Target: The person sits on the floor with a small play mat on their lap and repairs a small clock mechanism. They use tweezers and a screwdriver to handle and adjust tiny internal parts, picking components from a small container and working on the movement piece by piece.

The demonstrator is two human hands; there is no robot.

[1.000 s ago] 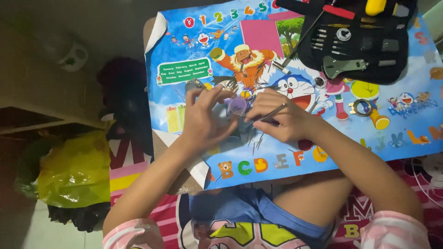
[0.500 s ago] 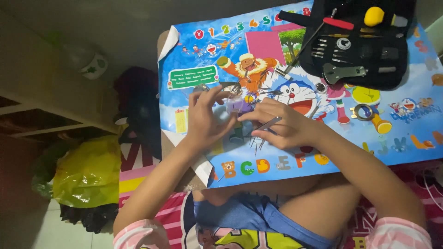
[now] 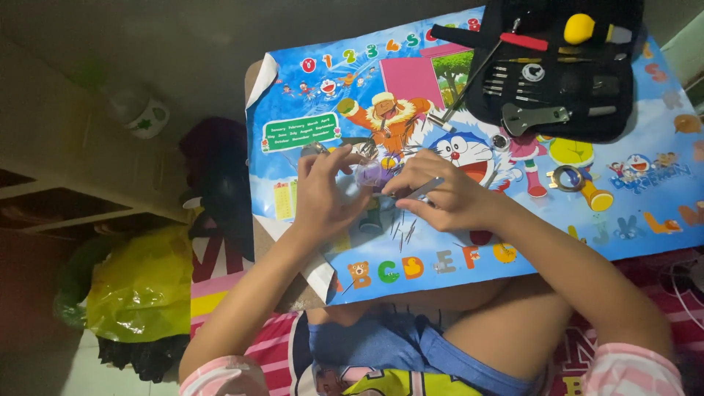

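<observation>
My left hand (image 3: 324, 196) rests on a small table covered by a colourful cartoon mat (image 3: 330, 95), its fingers pinching a small round clear piece (image 3: 369, 174). My right hand (image 3: 449, 194) grips metal tweezers (image 3: 424, 189) whose tip points left at that piece. Several thin dark pins (image 3: 403, 229) lie scattered on the mat just below both hands. The two hands nearly touch over the mat's middle.
A black tool case (image 3: 561, 70) lies open at the mat's far right, with screwdrivers and a yellow-headed tool (image 3: 583, 29). A magnifier loupe (image 3: 565, 178) sits right of my hand. A yellow bag (image 3: 139, 286) and a dark bundle (image 3: 220, 183) lie on the floor left.
The view has shifted slightly left and down. Both hands stay together over the small piece, with the tweezers held at about the same spot.
</observation>
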